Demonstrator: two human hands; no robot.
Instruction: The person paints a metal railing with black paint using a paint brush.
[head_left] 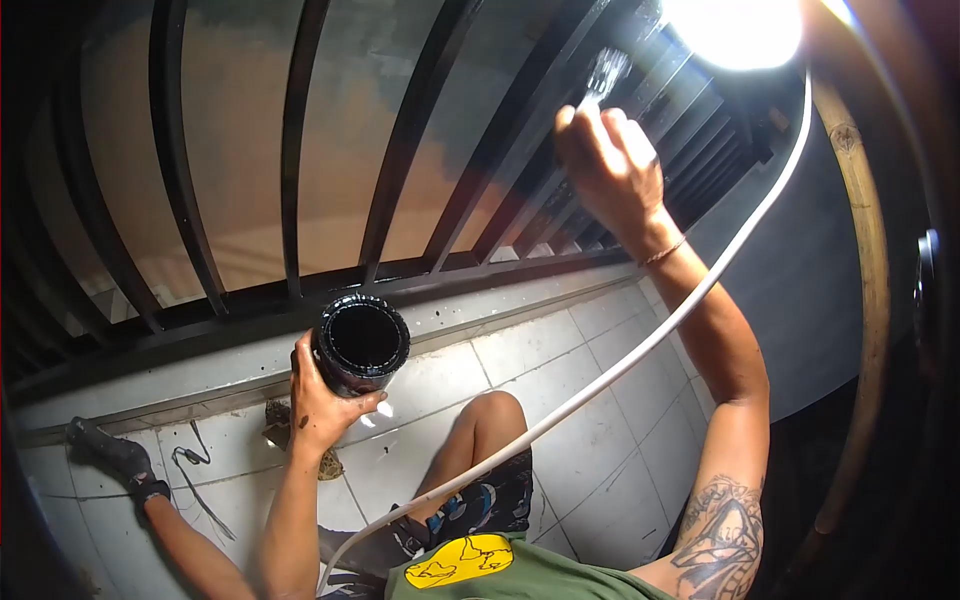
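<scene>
Wrapped round a black can (364,385) at the lower centre-left, my left hand (328,400) holds it upright, with black paint inside and on its rim. Dark smudges mark my left hand. My right hand (615,165) is raised at the upper right, its fingers closed on a paint brush (606,76) whose bristle end points up and looks blurred. The brush is close to the dark bars of a railing (395,145); whether it touches them I cannot tell. The brush's handle is mostly hidden in my fingers.
A bright lamp (735,30) shines at the top right. A white cable (640,352) runs diagonally in front of me. A bamboo pole (872,270) stands at the right. Below the railing are a ledge (455,325) and floor tiles (590,390) with a thin dark cord (205,490).
</scene>
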